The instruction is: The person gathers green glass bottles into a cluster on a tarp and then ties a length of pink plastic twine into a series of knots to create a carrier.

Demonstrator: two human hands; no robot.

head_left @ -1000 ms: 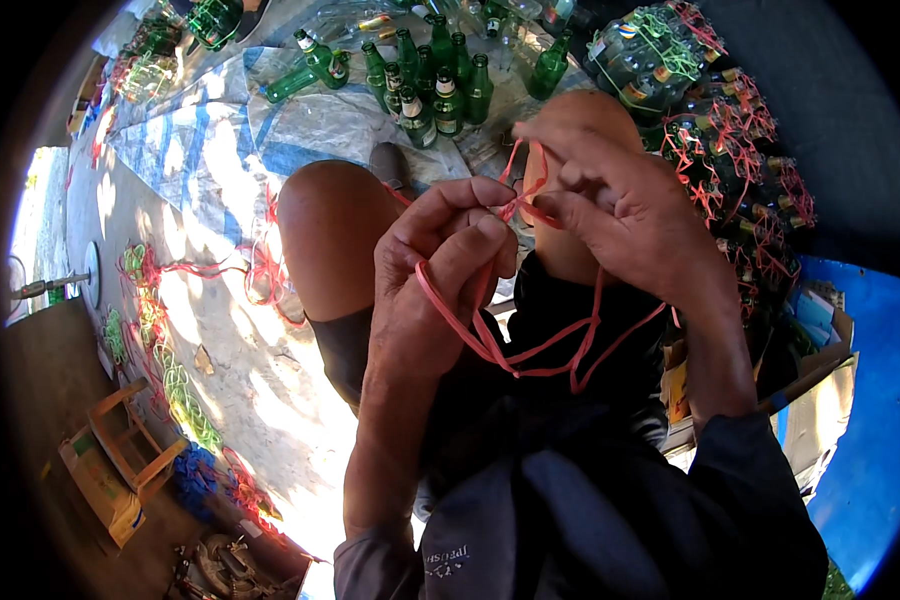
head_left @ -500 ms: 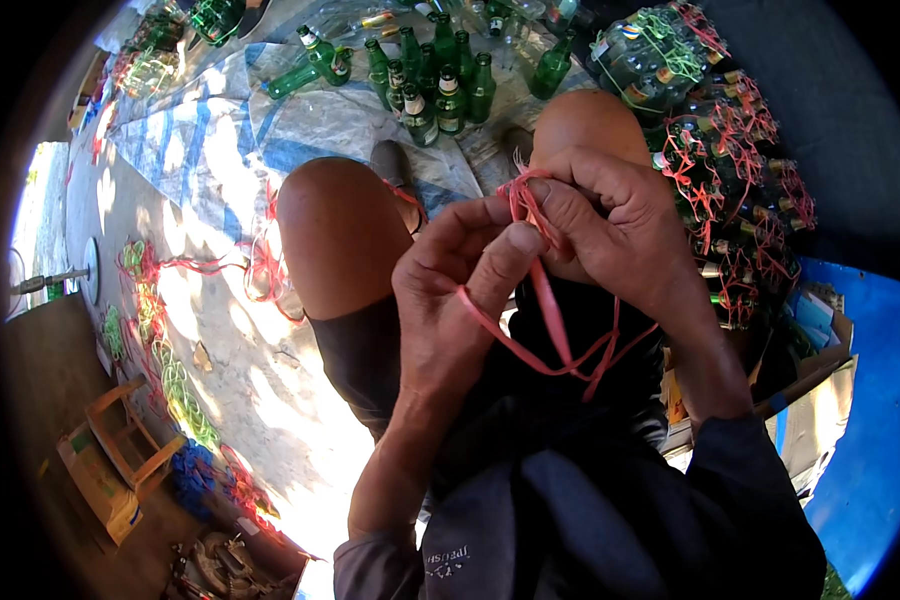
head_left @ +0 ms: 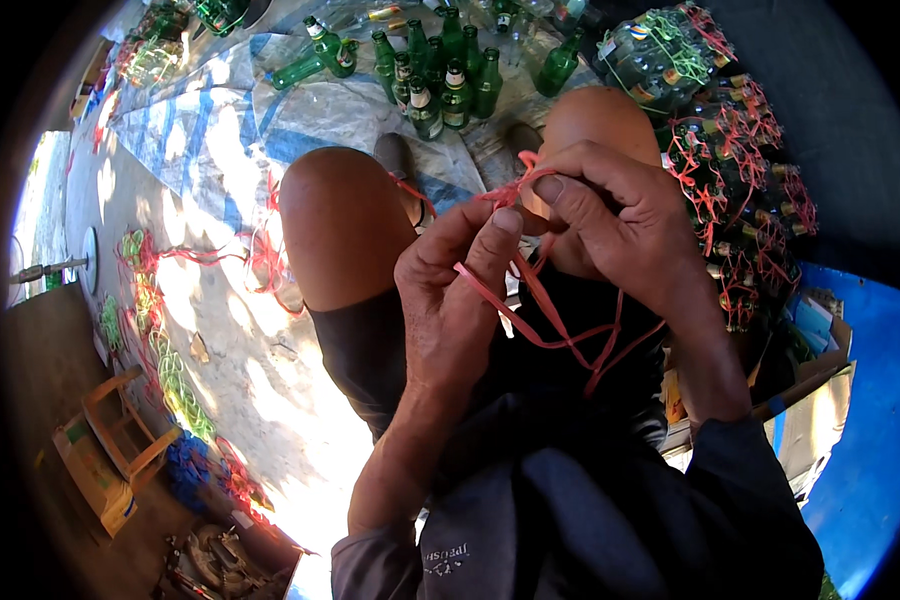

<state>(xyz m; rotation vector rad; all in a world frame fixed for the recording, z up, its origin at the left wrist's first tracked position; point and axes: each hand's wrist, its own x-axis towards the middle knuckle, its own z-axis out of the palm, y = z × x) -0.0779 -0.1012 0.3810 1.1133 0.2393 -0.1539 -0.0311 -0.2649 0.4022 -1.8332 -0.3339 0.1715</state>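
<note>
Two pinches: my left hand [head_left: 448, 287] and right hand [head_left: 625, 222] hold thin pink-red plastic twine [head_left: 504, 194], its bunch now drawn sideways, perhaps tightening.

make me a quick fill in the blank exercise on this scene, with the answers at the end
1. The reddish cord is held by the left hand and the ____ hand.
2. The bottles standing in a cluster beyond the knees are coloured ____.
3. The large panel near the picture's right edge is coloured ____.
4. The small wooden frame is nearer the picture's ____ edge than its right edge.

Missing words: right; green; blue; left.
</note>
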